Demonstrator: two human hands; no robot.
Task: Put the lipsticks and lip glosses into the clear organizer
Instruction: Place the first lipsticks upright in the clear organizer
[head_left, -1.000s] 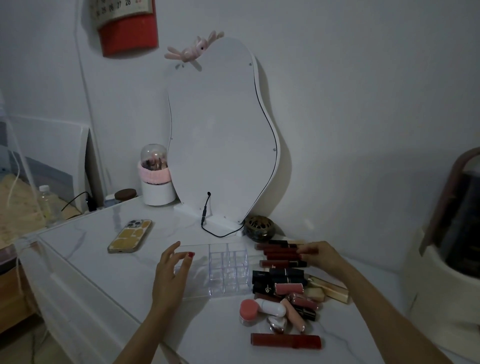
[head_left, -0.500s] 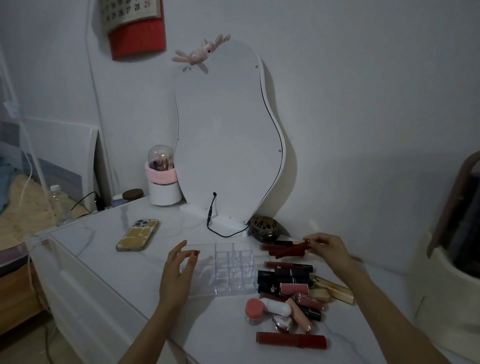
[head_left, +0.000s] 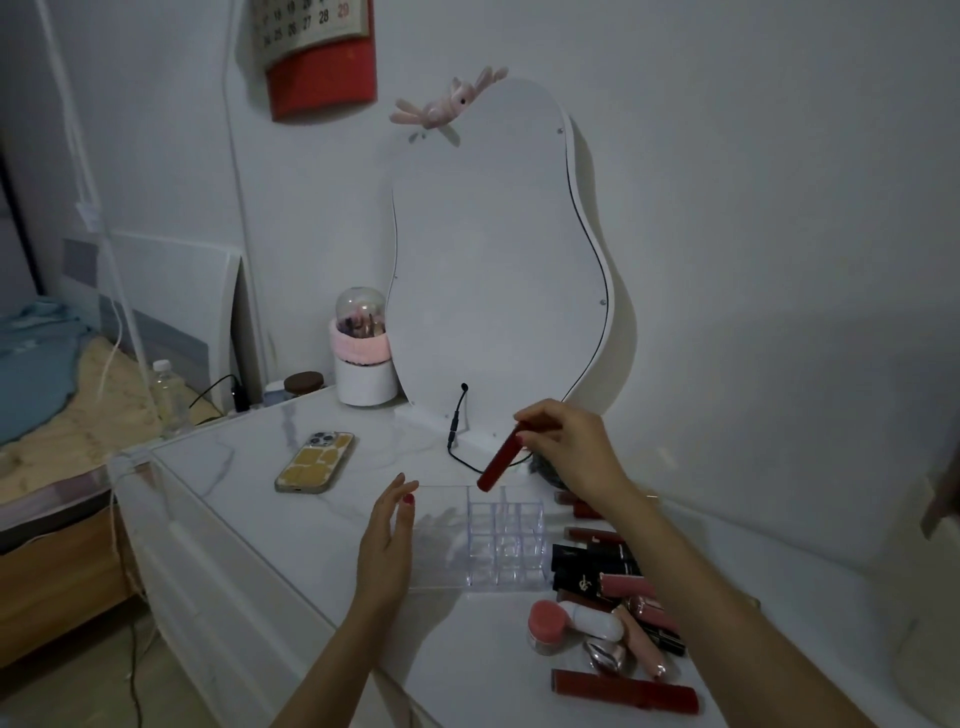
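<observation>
The right hand (head_left: 571, 447) has its grip closed on a red lip gloss tube (head_left: 501, 460), pinched at the upper end. The tube is tilted, its lower end just above the far-left cells of the clear organizer (head_left: 506, 540). The left hand (head_left: 387, 540) rests against the organizer's left side, fingers straight, grip open. Remaining lipsticks (head_left: 618, 577) lie on the counter (head_left: 249, 467) right of the organizer.
</observation>
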